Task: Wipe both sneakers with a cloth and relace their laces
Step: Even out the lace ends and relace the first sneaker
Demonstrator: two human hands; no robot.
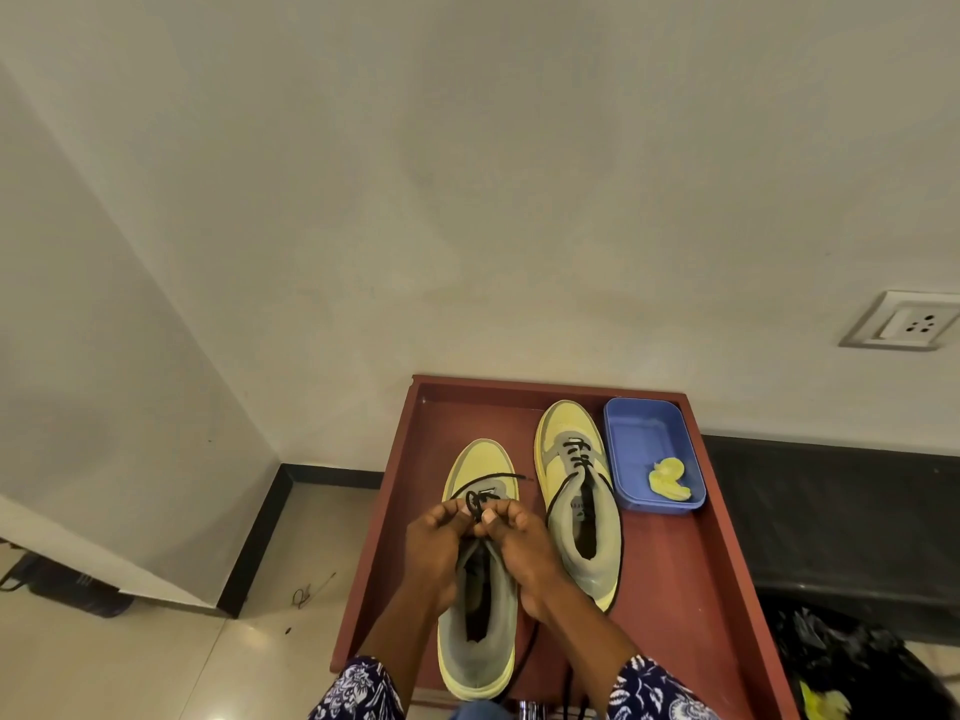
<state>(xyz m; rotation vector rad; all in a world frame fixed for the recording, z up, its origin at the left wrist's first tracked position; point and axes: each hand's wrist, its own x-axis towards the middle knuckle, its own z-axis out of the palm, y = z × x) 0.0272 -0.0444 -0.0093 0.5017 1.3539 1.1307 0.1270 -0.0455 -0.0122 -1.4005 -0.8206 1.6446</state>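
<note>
Both hands, left hand (434, 548) and right hand (524, 550), fingertips pinching thin black lace (475, 504) (rounded yellow-grey sneaker (480, 605)).

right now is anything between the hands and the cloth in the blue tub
Yes. The right sneaker stands between the hands, left hand and right hand, both pinching the left sneaker's lace, and the yellow cloth in the blue tub.

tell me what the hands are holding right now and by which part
Both hands, left hand and right hand, pinch the black lace of the near sneaker over its tongue.
</note>
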